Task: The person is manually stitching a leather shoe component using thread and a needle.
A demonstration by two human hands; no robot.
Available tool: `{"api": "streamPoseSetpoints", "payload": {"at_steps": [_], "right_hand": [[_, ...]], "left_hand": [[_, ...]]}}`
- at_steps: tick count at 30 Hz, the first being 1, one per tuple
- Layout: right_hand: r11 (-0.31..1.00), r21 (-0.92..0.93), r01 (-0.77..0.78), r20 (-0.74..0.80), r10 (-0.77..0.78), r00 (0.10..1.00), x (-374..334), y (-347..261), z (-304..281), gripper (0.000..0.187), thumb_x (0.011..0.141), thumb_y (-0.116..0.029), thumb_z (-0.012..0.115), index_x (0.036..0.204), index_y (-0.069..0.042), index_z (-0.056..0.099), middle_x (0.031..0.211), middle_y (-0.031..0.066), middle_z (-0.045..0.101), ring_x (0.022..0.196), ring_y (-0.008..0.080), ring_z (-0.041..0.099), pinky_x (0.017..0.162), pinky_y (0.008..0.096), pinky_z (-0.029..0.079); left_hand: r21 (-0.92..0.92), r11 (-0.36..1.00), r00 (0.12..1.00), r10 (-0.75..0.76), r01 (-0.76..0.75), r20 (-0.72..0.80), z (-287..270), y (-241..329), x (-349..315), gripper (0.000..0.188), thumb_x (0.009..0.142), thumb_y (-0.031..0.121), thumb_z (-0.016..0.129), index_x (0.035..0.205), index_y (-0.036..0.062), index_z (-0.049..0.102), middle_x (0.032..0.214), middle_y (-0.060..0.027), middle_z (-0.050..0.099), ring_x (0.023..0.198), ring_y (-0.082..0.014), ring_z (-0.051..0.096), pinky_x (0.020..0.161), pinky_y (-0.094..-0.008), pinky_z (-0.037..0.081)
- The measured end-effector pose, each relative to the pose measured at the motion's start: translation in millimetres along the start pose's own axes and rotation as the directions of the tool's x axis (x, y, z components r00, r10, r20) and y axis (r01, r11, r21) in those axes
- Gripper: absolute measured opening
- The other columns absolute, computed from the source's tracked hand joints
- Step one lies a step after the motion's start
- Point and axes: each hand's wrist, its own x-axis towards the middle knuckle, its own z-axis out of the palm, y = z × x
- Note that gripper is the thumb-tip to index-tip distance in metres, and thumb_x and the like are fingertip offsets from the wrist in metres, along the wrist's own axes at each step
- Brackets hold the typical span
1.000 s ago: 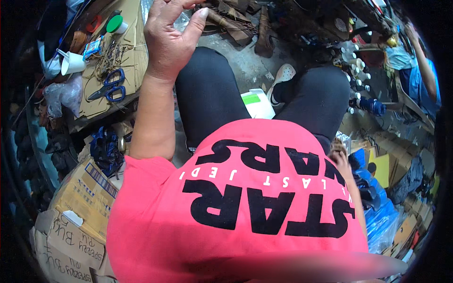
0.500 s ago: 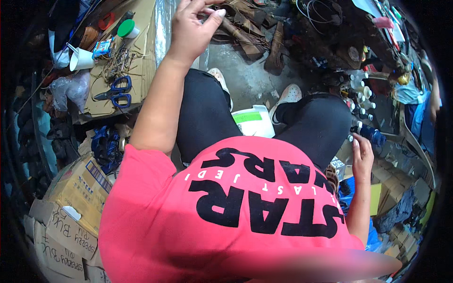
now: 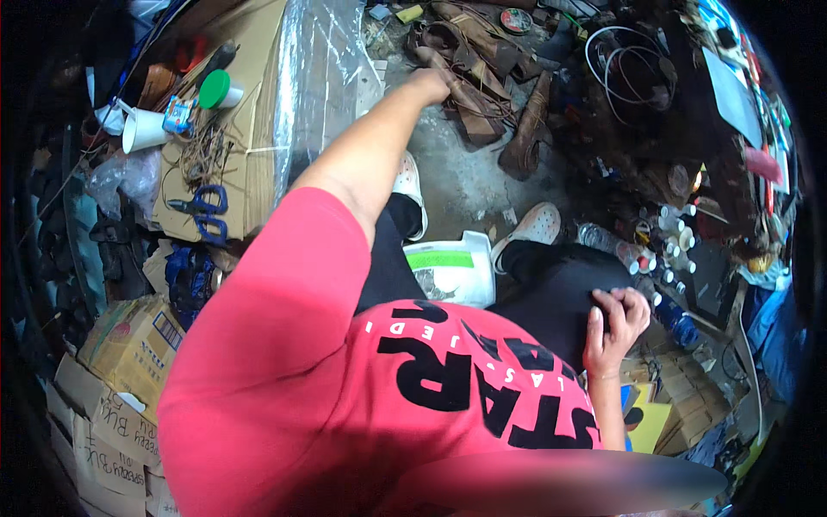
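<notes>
My left hand (image 3: 428,84) is stretched far forward and down onto a pile of brown leather boots (image 3: 469,77) lying on the concrete floor. I see the back of that hand; its fingers are hidden against the leather, so a grip cannot be confirmed. My right hand (image 3: 613,323) rests on my right thigh in black trousers (image 3: 551,284), fingers loosely bent and holding nothing. A white tub with a green label (image 3: 452,267) stands between my legs.
At left, flat cardboard (image 3: 250,164) carries blue scissors (image 3: 202,211), a white cup (image 3: 142,131), a green-lidded container (image 3: 217,89) and a clear plastic sheet (image 3: 319,77). Cardboard boxes (image 3: 129,345) are stacked lower left. Small white bottles (image 3: 668,233) and a cable coil (image 3: 620,60) crowd the right.
My left hand went from raised with fingers spread to reaching forward onto the brown boots. My right hand moved up onto my thigh. The view tilted forward.
</notes>
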Motion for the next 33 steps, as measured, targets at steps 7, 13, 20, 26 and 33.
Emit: {"api": "streamPoseSetpoints", "payload": {"at_steps": [7, 13, 20, 26, 33], "right_hand": [[0.999, 0.028, -0.046, 0.075, 0.044, 0.996, 3, 3, -4, 0.023, 0.079, -0.025, 0.058, 0.091, -0.007, 0.066, 0.097, 0.0100, 0.050, 0.104, 0.0306, 0.045, 0.097, 0.0438, 0.029], [0.993, -0.001, -0.115, 0.083, 0.115, 0.990, 3, 5, -5, 0.023, 0.077, -0.028, 0.059, 0.088, -0.009, 0.066, 0.094, 0.0094, 0.049, 0.101, 0.0304, 0.044, 0.094, 0.0440, 0.030], [0.987, -0.045, -0.156, 0.042, 0.158, 0.987, -1, 8, -4, 0.021, 0.075, -0.029, 0.061, 0.086, -0.012, 0.068, 0.092, 0.0081, 0.050, 0.099, 0.0295, 0.046, 0.092, 0.0436, 0.031], [0.998, 0.015, -0.063, -0.084, 0.064, 0.994, 2, 0, -1, 0.016, 0.073, -0.020, 0.063, 0.087, -0.014, 0.068, 0.094, 0.0064, 0.054, 0.100, 0.0278, 0.049, 0.092, 0.0420, 0.031], [0.999, 0.033, 0.032, -0.180, -0.025, 0.983, -6, -1, 8, 0.011, 0.081, -0.017, 0.062, 0.089, -0.015, 0.069, 0.096, 0.0048, 0.056, 0.101, 0.0248, 0.050, 0.092, 0.0385, 0.033]], "left_hand": [[-0.272, 0.962, 0.973, -0.036, -0.028, -0.228, 31, 10, 78, 0.055, 0.076, 0.034, 0.068, 0.128, 0.0174, 0.055, 0.134, -0.0226, 0.047, 0.123, -0.0361, 0.045, 0.104, -0.0385, 0.036], [-0.370, 0.924, 0.994, -0.109, 0.097, -0.011, 41, 19, 141, 0.058, 0.082, 0.031, 0.065, 0.135, 0.0184, 0.046, 0.135, -0.0211, 0.046, 0.113, -0.0339, 0.052, 0.096, -0.0452, 0.043], [-0.805, 0.523, 0.960, -0.155, 0.280, 0.233, 76, 43, 110, 0.012, 0.088, 0.013, 0.055, 0.093, 0.0060, 0.064, 0.082, -0.0061, 0.062, 0.054, -0.0168, 0.060, 0.040, -0.0281, 0.046], [-0.912, 0.092, 0.908, -0.178, 0.399, 0.380, 105, 38, -10, 0.029, 0.091, 0.016, 0.054, 0.120, 0.0132, 0.056, 0.097, -0.0029, 0.066, 0.059, -0.0127, 0.064, 0.041, -0.0203, 0.043], [-0.788, 0.074, 0.781, -0.210, 0.612, 0.587, 104, 71, -132, 0.023, 0.091, 0.023, 0.055, 0.109, 0.0092, 0.057, 0.097, -0.0047, 0.064, 0.067, -0.0163, 0.065, 0.050, -0.0252, 0.047]]}}
